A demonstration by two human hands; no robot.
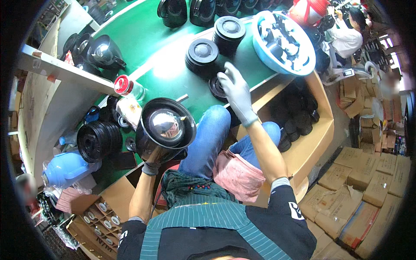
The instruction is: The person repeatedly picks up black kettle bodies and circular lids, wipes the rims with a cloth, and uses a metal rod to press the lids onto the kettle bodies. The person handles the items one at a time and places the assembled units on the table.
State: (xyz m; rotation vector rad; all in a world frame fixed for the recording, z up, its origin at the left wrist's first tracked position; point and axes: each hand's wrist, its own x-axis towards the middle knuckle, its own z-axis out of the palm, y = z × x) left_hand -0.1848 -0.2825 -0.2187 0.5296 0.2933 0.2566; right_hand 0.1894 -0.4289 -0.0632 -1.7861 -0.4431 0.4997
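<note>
My left hand [155, 157], in a grey glove, holds a black kettle body [145, 139] tilted over my left thigh. A shiny metal bowl-like surface shows in its round opening; most of my left fingers are hidden beneath it. My right hand [237, 93], in a pale grey glove, is raised over the front of the table with its fingers stretched out and slightly blurred. It holds nothing I can see. Close to it lies a black round disc [215, 89], partly behind the hand. Two stacks of black ridged discs [203, 52] [229, 29] stand just beyond.
Black kettle bodies [203, 11] line the green table's [143, 30] far side. A blue basin [284, 69] of small parts sits far right, above a carton [320, 125] of black parts. Left are a red-lidded jar [130, 87], stacked black rings [97, 141] and a blue container [71, 169].
</note>
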